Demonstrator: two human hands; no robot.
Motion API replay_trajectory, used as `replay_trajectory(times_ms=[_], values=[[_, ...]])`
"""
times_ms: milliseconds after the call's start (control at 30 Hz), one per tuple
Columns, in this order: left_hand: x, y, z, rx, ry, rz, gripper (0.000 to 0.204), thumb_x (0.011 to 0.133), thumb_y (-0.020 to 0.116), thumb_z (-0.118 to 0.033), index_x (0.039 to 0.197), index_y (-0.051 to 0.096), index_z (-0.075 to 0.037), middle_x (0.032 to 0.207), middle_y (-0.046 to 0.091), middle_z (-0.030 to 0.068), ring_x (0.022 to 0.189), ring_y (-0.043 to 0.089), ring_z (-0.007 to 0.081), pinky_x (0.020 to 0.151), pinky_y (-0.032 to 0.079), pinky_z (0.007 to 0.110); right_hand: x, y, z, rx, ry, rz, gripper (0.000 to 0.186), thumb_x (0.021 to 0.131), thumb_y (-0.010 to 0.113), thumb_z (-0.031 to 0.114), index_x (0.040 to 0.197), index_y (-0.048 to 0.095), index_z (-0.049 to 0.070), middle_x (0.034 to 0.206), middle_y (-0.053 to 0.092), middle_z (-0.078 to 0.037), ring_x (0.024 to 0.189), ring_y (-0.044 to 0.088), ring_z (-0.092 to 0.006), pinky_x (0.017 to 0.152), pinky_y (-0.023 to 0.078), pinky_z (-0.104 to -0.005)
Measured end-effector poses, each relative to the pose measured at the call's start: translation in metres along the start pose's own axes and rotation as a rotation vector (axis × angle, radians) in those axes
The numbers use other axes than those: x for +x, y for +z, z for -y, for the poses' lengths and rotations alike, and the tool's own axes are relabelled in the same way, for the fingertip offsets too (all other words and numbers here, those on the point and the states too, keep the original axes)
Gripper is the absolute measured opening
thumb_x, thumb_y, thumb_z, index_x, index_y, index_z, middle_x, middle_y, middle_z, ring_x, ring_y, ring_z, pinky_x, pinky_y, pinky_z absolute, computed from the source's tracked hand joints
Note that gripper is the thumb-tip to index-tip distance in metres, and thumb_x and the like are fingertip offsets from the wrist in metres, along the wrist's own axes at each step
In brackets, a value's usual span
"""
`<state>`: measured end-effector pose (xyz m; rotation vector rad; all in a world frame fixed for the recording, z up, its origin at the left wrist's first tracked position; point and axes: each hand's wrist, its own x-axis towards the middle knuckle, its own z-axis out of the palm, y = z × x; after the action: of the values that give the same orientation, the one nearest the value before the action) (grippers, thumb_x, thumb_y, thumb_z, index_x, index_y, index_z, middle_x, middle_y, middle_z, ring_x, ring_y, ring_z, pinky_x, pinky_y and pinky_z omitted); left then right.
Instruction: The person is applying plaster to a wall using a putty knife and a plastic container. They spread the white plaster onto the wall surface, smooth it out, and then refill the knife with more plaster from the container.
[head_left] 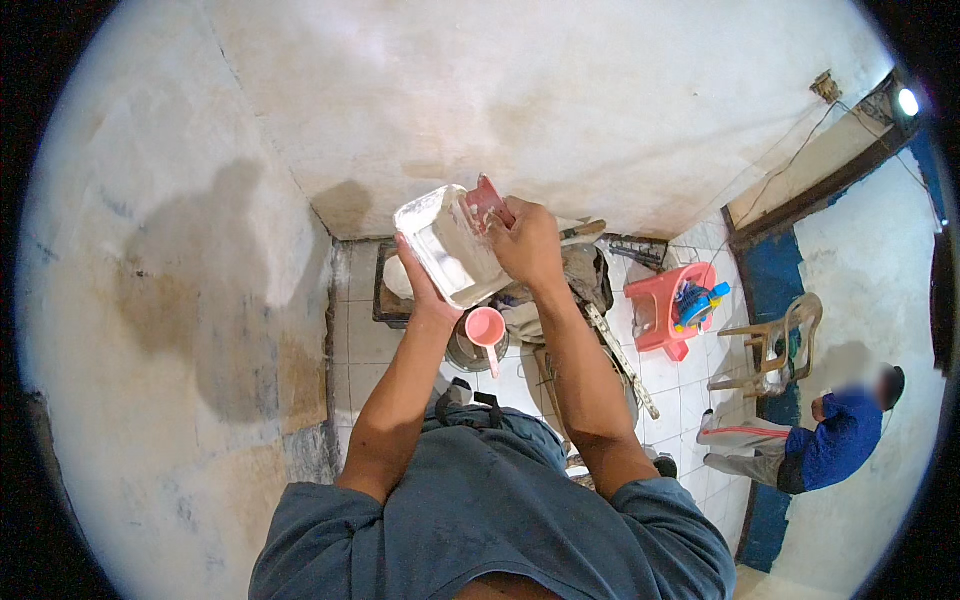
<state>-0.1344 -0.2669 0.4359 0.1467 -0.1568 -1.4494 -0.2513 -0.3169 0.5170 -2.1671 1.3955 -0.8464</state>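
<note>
My left hand (428, 290) grips a whitish rectangular tub (420, 212) by its side, with the thumb along the edge. The tub is tilted, and white paste coats its inside. In my right hand (530, 243) is a reddish scraper (484, 202), pinched with its flat blade at the tub's far right rim. White smears mark the blade. Below my left hand, a pink dipper (486, 327) rests over a round bucket (462, 352), whose contents I cannot make out.
Patchy whitewashed walls (560, 120) meet in a corner ahead. A pink plastic stool (655, 300) with a blue item on it stands right, beside a brown chair (790, 345). A person in blue (838, 435) is farther right. A long speckled strip (622, 360) lies beyond my right forearm.
</note>
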Motion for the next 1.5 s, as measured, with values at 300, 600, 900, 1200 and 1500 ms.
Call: replay_trajectory(times_ms=[300, 600, 900, 1200, 1500], values=[[-0.001, 0.007, 0.006, 0.056, -0.007, -0.15, 0.083, 0.083, 0.034, -0.078, 0.142, 0.039, -0.02, 0.14, 0.046, 0.0063, 0.126, 0.046, 0.0298, 0.105, 0.038, 0.048, -0.012, 0.024, 0.02, -0.281, -0.179, -0.024, 0.015, 0.079, 0.058, 0.019, 0.083, 0.063, 0.004, 0.071, 0.064, -0.02, 0.063, 0.063, -0.0395, 0.059, 0.051, -0.0481], [0.012, -0.053, 0.004, -0.066, -0.042, 0.025, 0.08, 0.081, 0.037, -0.08, 0.13, 0.048, -0.017, 0.122, 0.055, 0.0029, 0.107, 0.054, 0.0197, 0.091, 0.046, 0.038, -0.045, 0.041, 0.046, -0.26, -0.275, 0.068, 0.021, 0.081, 0.058, 0.024, 0.08, 0.065, 0.004, 0.069, 0.065, -0.019, 0.059, 0.066, -0.0354, 0.056, 0.053, -0.0457], [0.01, -0.01, -0.002, 0.067, 0.06, -0.1, 0.095, 0.078, 0.031, -0.084, 0.144, 0.034, -0.017, 0.145, 0.041, 0.0084, 0.131, 0.042, 0.0304, 0.109, 0.034, 0.049, -0.006, 0.004, 0.015, -0.053, -0.177, -0.028, 0.019, 0.081, 0.059, 0.022, 0.081, 0.066, 0.004, 0.07, 0.063, -0.024, 0.064, 0.063, -0.0427, 0.062, 0.051, -0.0497], [0.007, -0.001, -0.001, 0.057, 0.007, -0.082, 0.095, 0.077, 0.032, -0.085, 0.144, 0.035, -0.018, 0.145, 0.042, 0.0077, 0.13, 0.042, 0.0302, 0.107, 0.035, 0.05, -0.01, 0.016, 0.031, -0.223, -0.124, -0.006, 0.018, 0.081, 0.057, 0.02, 0.083, 0.068, 0.006, 0.071, 0.064, -0.023, 0.064, 0.064, -0.041, 0.061, 0.051, -0.051], [0.001, -0.003, -0.003, 0.058, 0.027, -0.127, 0.089, 0.08, 0.031, -0.083, 0.142, 0.038, -0.019, 0.142, 0.045, 0.0071, 0.127, 0.045, 0.0294, 0.105, 0.038, 0.049, -0.008, 0.01, 0.023, 0.02, -0.161, 0.064, 0.018, 0.079, 0.059, 0.018, 0.088, 0.07, 0.007, 0.074, 0.064, -0.025, 0.066, 0.064, -0.0415, 0.061, 0.05, -0.0493]])
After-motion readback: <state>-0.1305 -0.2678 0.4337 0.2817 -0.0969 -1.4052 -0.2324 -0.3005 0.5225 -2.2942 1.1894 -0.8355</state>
